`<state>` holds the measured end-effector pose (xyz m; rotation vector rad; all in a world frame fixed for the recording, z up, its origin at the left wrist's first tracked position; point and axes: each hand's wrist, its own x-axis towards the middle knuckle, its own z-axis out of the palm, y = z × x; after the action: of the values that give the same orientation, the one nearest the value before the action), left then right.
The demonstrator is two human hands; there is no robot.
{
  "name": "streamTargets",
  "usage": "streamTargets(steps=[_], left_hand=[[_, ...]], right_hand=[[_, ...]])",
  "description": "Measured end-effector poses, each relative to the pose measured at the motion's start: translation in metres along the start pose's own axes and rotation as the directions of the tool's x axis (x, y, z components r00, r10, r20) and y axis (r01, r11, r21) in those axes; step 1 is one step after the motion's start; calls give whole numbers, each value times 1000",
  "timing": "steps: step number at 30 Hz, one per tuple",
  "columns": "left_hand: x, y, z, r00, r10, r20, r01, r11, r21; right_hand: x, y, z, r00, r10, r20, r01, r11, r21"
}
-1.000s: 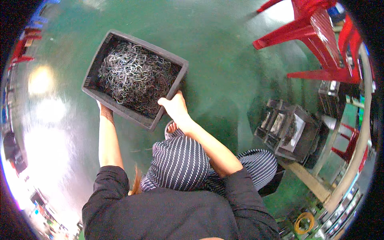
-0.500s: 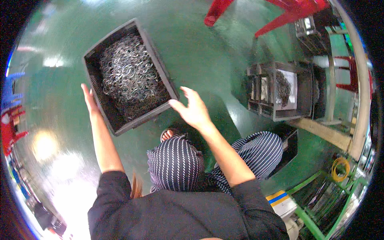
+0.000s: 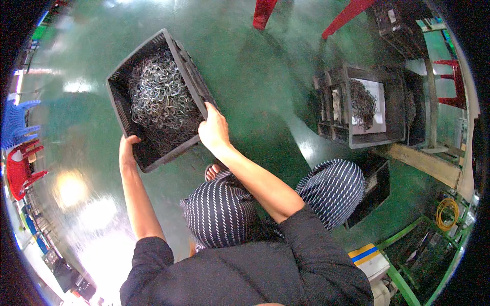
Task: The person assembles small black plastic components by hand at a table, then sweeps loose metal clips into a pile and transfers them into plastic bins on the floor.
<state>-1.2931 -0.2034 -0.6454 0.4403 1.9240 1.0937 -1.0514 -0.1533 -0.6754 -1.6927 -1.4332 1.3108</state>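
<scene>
A black plastic crate [image 3: 115, 94] stands in front of me on the green floor, its right outer wall now more exposed, so it looks slightly tipped to the left. Inside is a heap of small, shiny, curved metal pieces [image 3: 158, 86], thickest toward the far end. My left hand [image 3: 127, 151] grips the near left rim, thumb over the edge and fingers hidden outside. On the right wall, near the closest corner, my right hand [image 3: 214, 131] is closed round the rim. Its fingertips are partly hidden.
To the right, another black crate [image 3: 393, 109] holds similar metal pieces beside a white sheet. A dark tray [image 3: 375, 186] lies by my right knee. Red legs [image 3: 265, 13] stand at the top. A green metal frame [image 3: 403, 285] and a yellow coil [image 3: 447, 214] are at lower right.
Both hands, open beside the crate before, have closed on its rims. The crate has tipped a little, showing more of its right outer side.
</scene>
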Motion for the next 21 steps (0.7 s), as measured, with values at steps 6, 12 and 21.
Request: streamTargets(steps=[6, 12, 21], left_hand=[[28, -19, -19, 998, -27, 51, 28, 999, -18], [51, -20, -24, 994, 110, -2, -106, 968, 229], [-49, 75, 115, 101, 989, 110, -769, 7, 640]], right_hand=[[1, -2, 5, 997, -56, -46, 53, 996, -66], [6, -3, -1, 999, -36, 7, 36, 997, -73], [-88, -52, -188, 934, -281, 220, 289, 957, -1]])
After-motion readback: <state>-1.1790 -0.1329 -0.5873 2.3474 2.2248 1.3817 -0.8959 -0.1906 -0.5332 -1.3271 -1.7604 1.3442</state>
